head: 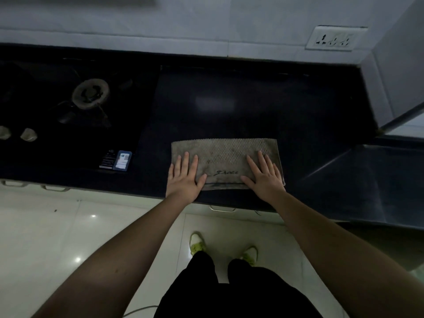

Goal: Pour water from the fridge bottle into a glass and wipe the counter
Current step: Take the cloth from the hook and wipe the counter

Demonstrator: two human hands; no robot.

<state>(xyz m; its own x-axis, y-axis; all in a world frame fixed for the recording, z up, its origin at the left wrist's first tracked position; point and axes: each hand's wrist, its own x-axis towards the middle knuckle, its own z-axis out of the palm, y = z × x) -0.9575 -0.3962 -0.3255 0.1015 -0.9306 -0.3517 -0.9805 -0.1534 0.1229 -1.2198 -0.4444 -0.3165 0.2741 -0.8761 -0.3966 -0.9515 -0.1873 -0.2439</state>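
A grey, stained cloth lies spread flat on the dark counter, close to its front edge. My left hand presses flat on the cloth's left end with straight fingers. My right hand lies flat on the cloth's right end, fingers spread. No bottle or glass is in view.
A gas stove with a burner and two knobs fills the counter's left part. A small card or phone lies at the stove's front corner. A wall socket sits on the tiled wall. The counter turns at the right.
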